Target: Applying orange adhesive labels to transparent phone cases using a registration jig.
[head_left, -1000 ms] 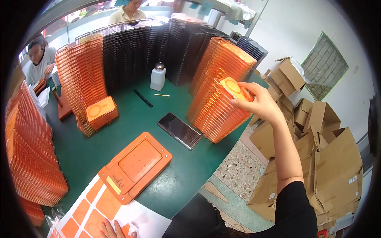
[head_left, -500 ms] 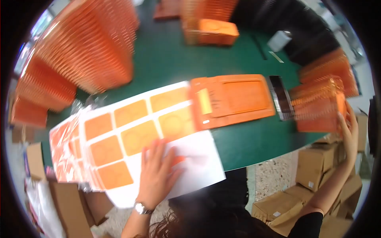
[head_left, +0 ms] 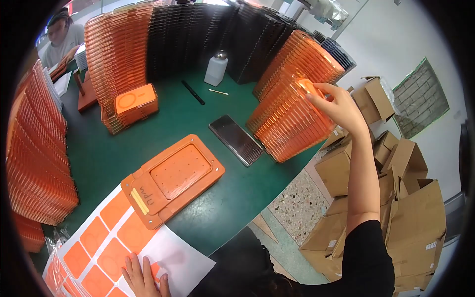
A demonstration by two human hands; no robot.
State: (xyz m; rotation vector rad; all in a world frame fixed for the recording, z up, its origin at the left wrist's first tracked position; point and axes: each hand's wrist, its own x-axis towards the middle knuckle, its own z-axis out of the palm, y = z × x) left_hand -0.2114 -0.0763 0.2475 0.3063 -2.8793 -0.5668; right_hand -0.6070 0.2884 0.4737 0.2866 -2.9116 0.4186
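My left hand (head_left: 143, 278) lies with fingers spread on a white sheet of orange stickers (head_left: 91, 240), beside a small orange piece (head_left: 156, 270) partly under its fingers. My right hand (head_left: 339, 106) reaches out to the right, thumb and fingers closed on an orange clear plastic case (head_left: 308, 85) at the near end of a stack of cases (head_left: 292, 116). Between the hands an orange fixture plate (head_left: 185, 171) with a recessed, dotted panel and a yellow strip overlaps the sheet's far end.
A black phone (head_left: 236, 140) lies beside the right stack. Farther back are a white bottle (head_left: 216, 69), a black stick (head_left: 193, 92) and a cotton swab (head_left: 218, 92). Orange stacks (head_left: 37, 153) and black stacks (head_left: 185, 42) ring the green table (head_left: 99, 163). Cardboard boxes (head_left: 410, 232) crowd the right; a person (head_left: 64, 37) sits far left.
My view has swung to the right, so the sheet and fixture now appear lower left. My left hand stays on the sheet; my right hand stays at the right stack, its grip now plainer.
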